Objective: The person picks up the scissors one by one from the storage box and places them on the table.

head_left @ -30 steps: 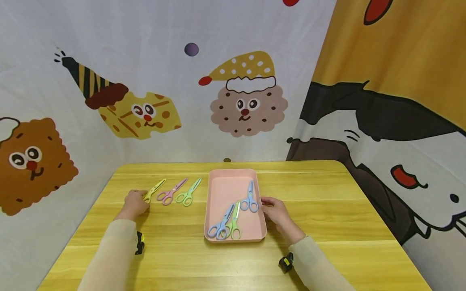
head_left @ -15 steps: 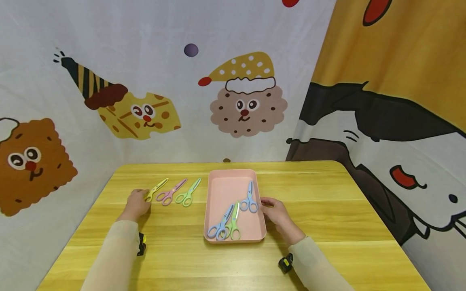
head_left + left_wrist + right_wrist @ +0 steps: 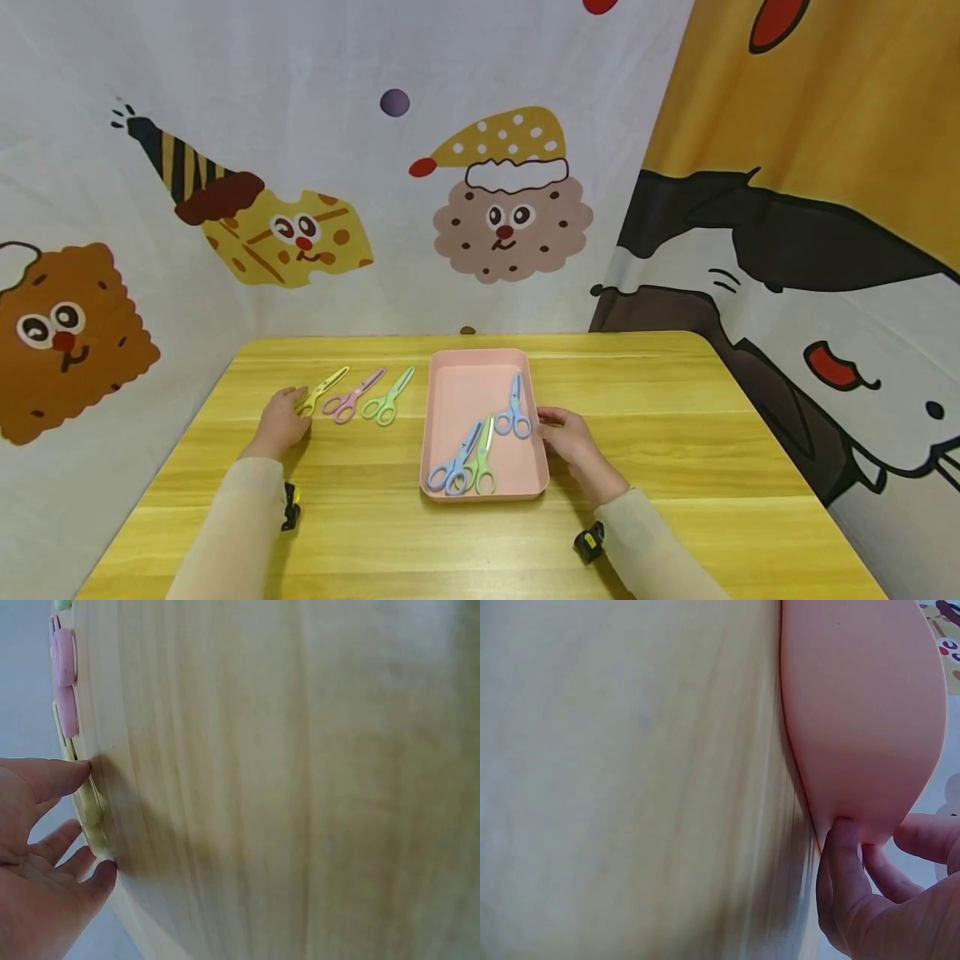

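Yellow scissors (image 3: 322,389) lie on the table at the far left of a row. My left hand (image 3: 283,421) is at their handle loops, its fingers spread round the loops with the tips down at the tabletop, as the left wrist view shows. Beside them lie pink scissors (image 3: 355,397) and green scissors (image 3: 389,397). A pink tray (image 3: 468,375) stands at the table's middle, holding two blue scissors (image 3: 514,408) and another green pair (image 3: 483,460). My right hand (image 3: 573,442) touches the tray's right outer wall with its fingertips; one digit reaches the rim.
The wooden table (image 3: 675,433) runs back to a cloth (image 3: 315,75) printed with cartoon figures. A small black device (image 3: 589,542) is on the right wrist, and a similar device (image 3: 290,506) on the left.
The yellow scissors and my left hand have shifted slightly right, closer to the pink scissors; most of that shift came before the half-second frame. My right hand and the tray have stayed put.
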`<state>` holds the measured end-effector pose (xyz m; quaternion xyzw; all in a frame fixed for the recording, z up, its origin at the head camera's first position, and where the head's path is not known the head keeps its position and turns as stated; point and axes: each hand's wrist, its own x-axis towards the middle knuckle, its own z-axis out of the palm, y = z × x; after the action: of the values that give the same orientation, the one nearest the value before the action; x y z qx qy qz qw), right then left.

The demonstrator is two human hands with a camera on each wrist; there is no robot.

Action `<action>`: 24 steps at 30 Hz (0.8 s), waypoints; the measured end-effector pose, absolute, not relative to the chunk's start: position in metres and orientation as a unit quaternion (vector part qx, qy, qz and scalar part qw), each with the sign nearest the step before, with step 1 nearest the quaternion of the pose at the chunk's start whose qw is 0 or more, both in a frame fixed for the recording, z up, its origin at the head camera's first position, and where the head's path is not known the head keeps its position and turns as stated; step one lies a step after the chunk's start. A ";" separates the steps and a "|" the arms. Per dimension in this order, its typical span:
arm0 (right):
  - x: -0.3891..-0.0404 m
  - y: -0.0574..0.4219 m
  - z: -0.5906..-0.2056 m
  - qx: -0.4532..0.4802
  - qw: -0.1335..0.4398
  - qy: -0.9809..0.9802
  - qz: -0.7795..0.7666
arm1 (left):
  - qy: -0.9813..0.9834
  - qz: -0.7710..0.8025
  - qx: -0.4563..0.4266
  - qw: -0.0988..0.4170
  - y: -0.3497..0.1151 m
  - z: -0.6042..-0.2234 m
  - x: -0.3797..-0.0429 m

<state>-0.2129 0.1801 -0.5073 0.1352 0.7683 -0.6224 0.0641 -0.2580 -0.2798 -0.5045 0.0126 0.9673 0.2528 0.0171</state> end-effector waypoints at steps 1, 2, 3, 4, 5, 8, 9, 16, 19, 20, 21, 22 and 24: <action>-0.213 0.180 -0.507 0.135 0.064 0.770 -0.621 | 0.967 0.253 0.012 0.016 -0.280 -0.505 -0.258; -0.213 0.180 -0.507 0.137 0.065 0.770 -0.620 | 0.967 0.253 0.012 0.015 -0.280 -0.505 -0.257; -0.212 0.180 -0.506 0.137 0.065 0.771 -0.619 | 0.967 0.254 0.012 0.014 -0.280 -0.505 -0.257; -0.212 0.180 -0.507 0.137 0.067 0.773 -0.616 | 0.967 0.255 0.011 0.014 -0.280 -0.505 -0.256; -0.212 0.180 -0.506 0.137 0.068 0.774 -0.615 | 0.966 0.257 0.010 0.015 -0.280 -0.504 -0.256; -0.212 0.180 -0.505 0.138 0.072 0.775 -0.613 | 0.964 0.266 0.004 0.024 -0.278 -0.502 -0.254; -0.212 0.180 -0.505 0.138 0.072 0.775 -0.612 | 0.963 0.270 0.003 0.026 -0.278 -0.501 -0.253; -0.212 0.180 -0.505 0.138 0.074 0.778 -0.608 | 0.961 0.276 0.002 0.012 -0.274 -0.498 -0.254; -0.212 0.180 -0.504 0.137 0.075 0.774 -0.613 | 0.965 0.262 0.009 -0.001 -0.271 -0.499 -0.256; -0.212 0.180 -0.504 0.138 0.075 0.773 -0.614 | 0.966 0.257 0.010 -0.004 -0.270 -0.498 -0.255; -0.212 0.180 -0.504 0.138 0.075 0.773 -0.615 | 0.968 0.249 0.011 -0.006 -0.268 -0.497 -0.255; -0.212 0.180 -0.504 0.138 0.075 0.772 -0.616 | 0.970 0.241 0.011 -0.007 -0.266 -0.496 -0.254; -0.212 0.180 -0.504 0.138 0.075 0.773 -0.614 | 0.973 0.230 0.008 0.000 -0.261 -0.493 -0.252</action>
<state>-0.2117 0.1800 -0.5037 0.1375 0.7733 -0.6144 0.0750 -0.2519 -0.2615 -0.4932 0.0077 0.9731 0.2302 -0.0001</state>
